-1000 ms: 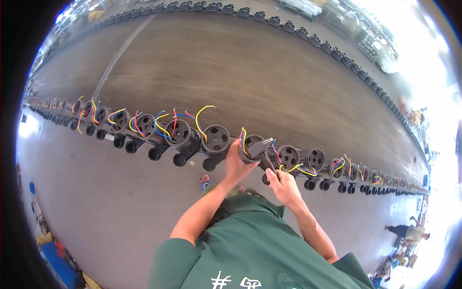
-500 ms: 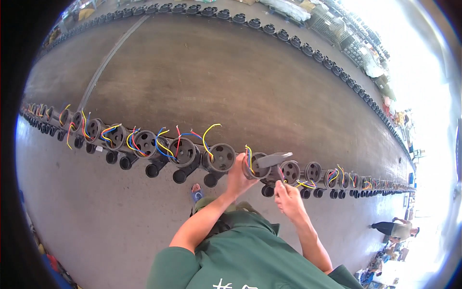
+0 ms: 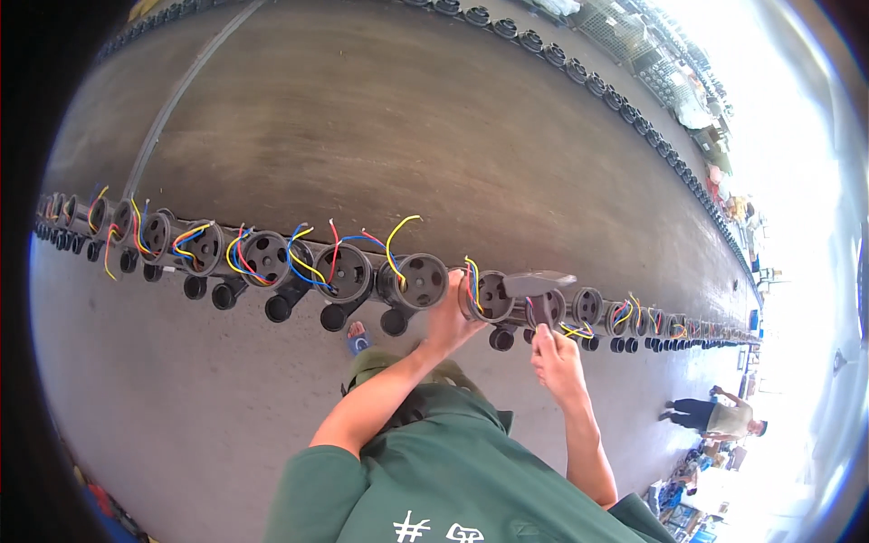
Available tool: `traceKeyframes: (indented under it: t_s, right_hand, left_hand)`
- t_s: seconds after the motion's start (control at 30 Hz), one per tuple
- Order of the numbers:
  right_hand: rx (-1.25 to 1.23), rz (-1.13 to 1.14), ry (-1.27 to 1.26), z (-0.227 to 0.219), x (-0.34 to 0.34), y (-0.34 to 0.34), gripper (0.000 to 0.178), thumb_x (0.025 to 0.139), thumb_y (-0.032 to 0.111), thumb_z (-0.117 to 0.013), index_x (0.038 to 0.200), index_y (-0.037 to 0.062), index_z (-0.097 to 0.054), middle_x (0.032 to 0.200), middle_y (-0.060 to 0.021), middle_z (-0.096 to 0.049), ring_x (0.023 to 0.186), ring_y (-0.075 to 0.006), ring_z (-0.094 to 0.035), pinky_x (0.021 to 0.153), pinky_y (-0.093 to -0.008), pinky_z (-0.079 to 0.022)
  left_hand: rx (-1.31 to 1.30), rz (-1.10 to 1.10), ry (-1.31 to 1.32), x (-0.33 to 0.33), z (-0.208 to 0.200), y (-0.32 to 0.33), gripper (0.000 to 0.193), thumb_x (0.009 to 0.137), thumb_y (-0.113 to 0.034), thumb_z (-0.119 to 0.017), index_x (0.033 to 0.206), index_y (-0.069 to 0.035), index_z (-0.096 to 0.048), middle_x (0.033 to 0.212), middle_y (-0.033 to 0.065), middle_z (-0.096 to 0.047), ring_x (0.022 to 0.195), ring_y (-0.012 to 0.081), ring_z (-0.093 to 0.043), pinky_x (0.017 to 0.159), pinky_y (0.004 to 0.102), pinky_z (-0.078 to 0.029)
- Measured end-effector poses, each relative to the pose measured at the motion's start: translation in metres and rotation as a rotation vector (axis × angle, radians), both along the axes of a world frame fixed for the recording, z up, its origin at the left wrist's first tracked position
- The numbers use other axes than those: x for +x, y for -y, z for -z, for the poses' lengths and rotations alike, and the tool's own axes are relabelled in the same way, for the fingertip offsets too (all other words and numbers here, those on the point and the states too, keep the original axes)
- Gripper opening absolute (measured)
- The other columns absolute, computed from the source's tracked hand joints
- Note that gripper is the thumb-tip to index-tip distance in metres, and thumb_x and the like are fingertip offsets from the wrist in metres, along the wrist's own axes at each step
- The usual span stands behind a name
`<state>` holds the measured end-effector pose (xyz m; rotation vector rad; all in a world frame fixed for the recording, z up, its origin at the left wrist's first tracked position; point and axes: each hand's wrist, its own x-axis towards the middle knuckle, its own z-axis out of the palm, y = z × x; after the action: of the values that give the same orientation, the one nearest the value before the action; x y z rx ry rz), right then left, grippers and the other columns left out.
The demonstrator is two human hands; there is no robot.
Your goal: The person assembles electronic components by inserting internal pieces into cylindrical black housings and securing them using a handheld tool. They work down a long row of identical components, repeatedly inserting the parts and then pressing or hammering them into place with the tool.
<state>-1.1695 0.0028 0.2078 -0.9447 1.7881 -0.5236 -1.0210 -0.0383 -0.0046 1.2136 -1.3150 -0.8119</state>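
My right hand (image 3: 558,364) is closed round the handle of a hammer (image 3: 540,284). The hammer's grey head hangs at the right rim of a black round plastic housing (image 3: 491,296), over part of the housing beside it. On that housing's left side, my left hand (image 3: 448,319) grips the wall. Yellow, blue and red wires (image 3: 473,279) stick up from inside it, and dark openings show in its face. Just left of my left hand sits another black housing (image 3: 422,281) with a yellow wire. Whether the hammer touches anything, I cannot tell.
Several similar wired housings (image 3: 269,258) line the near edge of a long brown table (image 3: 317,118), their short pipes overhanging the floor. Black round parts (image 3: 554,54) run along the far edge. Another person (image 3: 720,418) stands at the right, on the grey floor (image 3: 208,398).
The hammer head has shifted slightly right, away from the middle of the gripped housing. My left hand keeps its hold. The whole view has shifted a little.
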Motion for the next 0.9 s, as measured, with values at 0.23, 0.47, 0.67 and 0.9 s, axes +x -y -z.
traceKeyframes:
  t_s: [0.23,0.47,0.67,0.9]
  right_hand:
    - [-0.243,-0.167,-0.26,0.109,-0.008,-0.032,0.049,0.106,0.051,-0.052,0.079,0.0112,-0.05,0.059,0.0047,-0.045,0.047,-0.0046,-0.04,0.041,-0.0241,-0.032]
    - [-0.048,0.047,0.094,-0.006,0.02,-0.019,0.046,0.109,0.044,-0.049,0.077,0.0114,-0.049,0.06,0.0071,-0.043,0.048,-0.0027,-0.037,0.043,-0.022,-0.029]
    - [-0.069,-0.012,-0.186,0.106,-0.005,-0.031,0.048,0.105,0.045,-0.057,0.074,0.0098,-0.052,0.059,0.0045,-0.047,0.056,-0.0037,-0.044,0.048,-0.0244,-0.034]
    - [-0.014,0.038,0.09,0.006,0.018,-0.008,0.049,0.108,0.049,-0.05,0.077,0.0113,-0.051,0.06,0.0067,-0.045,0.049,-0.0033,-0.038,0.044,-0.023,-0.029]
  left_hand:
    - [-0.046,0.006,0.075,-0.006,0.008,0.003,0.104,0.061,-0.029,-0.098,0.143,-0.004,-0.04,0.135,0.0205,-0.055,0.125,0.0421,-0.057,0.102,0.0484,-0.047]
    - [-0.048,0.024,0.053,0.003,0.005,-0.006,0.096,0.063,-0.025,-0.096,0.141,-0.007,-0.042,0.131,0.0165,-0.058,0.122,0.0388,-0.059,0.1,0.0443,-0.048]
    - [-0.018,0.019,0.043,-0.001,0.004,0.005,0.096,0.062,-0.025,-0.096,0.139,-0.006,-0.042,0.13,0.0165,-0.056,0.121,0.0409,-0.057,0.101,0.0472,-0.046]
    - [-0.02,-0.007,0.057,0.008,-0.004,0.004,0.096,0.062,-0.02,-0.095,0.142,-0.007,-0.044,0.138,0.0175,-0.056,0.128,0.0383,-0.056,0.107,0.045,-0.046]
